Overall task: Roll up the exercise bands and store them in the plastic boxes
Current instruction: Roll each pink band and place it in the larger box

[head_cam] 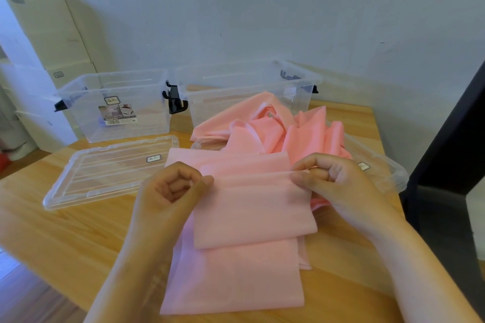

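While both hands meet over the wooden table (78,231), a pink exercise band (249,207) lies flat between them, its long tail running toward six o'clock and a shorter flap doubled back on top of it. The left hand (173,186) has its fingers curled into the palm and pinches the left end of the fold between thumb and forefinger. The right hand (333,181) pinches the right end of the same fold, its other fingers bent loosely.

Just beyond the fold, toward one o'clock, a loose heap of pink bands (275,128) is piled on the table, touching the flat band. At eleven o'clock stands a clear plastic box (115,107) with a paper label on its front and black clips. A second clear box (246,86) stands at twelve o'clock, just beside the first and behind the heap. Both are open and nothing pink is in them.

A clear lid (105,173) lies flat at nine o'clock. What seems to be a second lid (378,168) lies at three o'clock, partly under the heap. Pale cardboard cartons (47,34) are stacked against the wall at ten o'clock.
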`<state>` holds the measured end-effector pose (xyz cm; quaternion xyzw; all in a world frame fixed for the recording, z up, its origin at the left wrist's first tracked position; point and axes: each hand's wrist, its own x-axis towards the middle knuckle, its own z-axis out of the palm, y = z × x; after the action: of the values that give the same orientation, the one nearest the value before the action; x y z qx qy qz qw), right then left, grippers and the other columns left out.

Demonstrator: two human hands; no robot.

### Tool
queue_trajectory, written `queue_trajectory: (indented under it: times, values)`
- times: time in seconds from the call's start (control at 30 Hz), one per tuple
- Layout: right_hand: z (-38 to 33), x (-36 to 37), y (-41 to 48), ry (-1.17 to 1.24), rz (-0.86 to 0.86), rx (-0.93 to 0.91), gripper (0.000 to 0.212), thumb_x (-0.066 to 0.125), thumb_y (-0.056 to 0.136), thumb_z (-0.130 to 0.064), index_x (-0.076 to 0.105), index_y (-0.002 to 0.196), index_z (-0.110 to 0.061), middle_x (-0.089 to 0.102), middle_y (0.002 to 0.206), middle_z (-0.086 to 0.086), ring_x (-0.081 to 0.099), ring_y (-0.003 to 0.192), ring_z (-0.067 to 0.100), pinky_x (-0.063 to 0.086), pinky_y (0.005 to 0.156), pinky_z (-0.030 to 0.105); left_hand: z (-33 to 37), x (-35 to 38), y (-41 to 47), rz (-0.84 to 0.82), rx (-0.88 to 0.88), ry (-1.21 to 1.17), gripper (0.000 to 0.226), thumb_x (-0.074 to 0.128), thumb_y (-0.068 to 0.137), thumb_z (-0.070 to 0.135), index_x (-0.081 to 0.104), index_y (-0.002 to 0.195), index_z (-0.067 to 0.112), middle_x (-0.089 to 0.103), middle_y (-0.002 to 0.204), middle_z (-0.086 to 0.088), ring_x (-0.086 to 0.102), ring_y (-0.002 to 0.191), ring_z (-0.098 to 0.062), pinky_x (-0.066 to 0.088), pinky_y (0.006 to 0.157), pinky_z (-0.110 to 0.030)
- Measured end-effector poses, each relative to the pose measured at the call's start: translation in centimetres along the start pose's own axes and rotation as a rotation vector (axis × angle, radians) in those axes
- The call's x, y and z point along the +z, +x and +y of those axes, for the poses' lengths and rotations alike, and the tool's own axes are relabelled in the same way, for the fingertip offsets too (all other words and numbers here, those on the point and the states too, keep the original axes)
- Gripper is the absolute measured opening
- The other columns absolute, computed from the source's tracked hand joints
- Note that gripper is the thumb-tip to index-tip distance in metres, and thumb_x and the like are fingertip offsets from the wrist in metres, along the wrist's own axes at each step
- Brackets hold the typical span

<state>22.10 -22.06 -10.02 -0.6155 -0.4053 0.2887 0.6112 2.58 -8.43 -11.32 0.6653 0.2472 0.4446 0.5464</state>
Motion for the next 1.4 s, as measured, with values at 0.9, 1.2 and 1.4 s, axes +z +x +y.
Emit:
queue_trajectory:
  times: [0.9, 1.2, 1.4]
  values:
    - [-0.1, -0.4, -0.3, 0.113, 0.009, -0.032, 0.012, 0.06, 0.084, -0.009, 0.069, 0.082, -0.016, 0.062, 0.063, 0.003, 0.059, 0.055, 0.011, 0.048, 0.049, 0.02, 0.3, -1.6, 0.5, -0.189, -0.119, -0.205, 0.047, 0.089, 0.051, 0.052, 0.074, 0.081, 0.02, 0.064, 0.066, -0.004, 0.059, 0.059, -0.011, 0.05, 0.057, -0.018]
    - [-0.3, -0.6, -0.2, 0.299, 0.002, -0.06, 0.018, 0.06, 0.071, -0.008, 0.075, 0.068, -0.017, 0.065, 0.066, 0.001, 0.063, 0.061, 0.01, 0.05, 0.051, 0.02, 0.0, -1.9, 0.7, -0.144, -0.089, -0.292, 0.058, 0.093, 0.037, 0.052, 0.079, 0.08, 0.016, 0.066, 0.065, 0.0, 0.064, 0.066, -0.007, 0.053, 0.064, -0.017]
    - [0.1, -0.7, 0.0, 0.15, 0.044, -0.056, 0.047, 0.047, 0.088, 0.011, 0.075, 0.064, -0.018, 0.069, 0.071, 0.002, 0.066, 0.07, 0.011, 0.052, 0.062, 0.018, -0.2, -1.8, 0.6, -0.105, -0.109, -0.217, 0.017, 0.069, 0.061, 0.014, 0.079, 0.074, 0.017, 0.071, 0.075, -0.004, 0.067, 0.072, -0.011, 0.054, 0.067, -0.017]
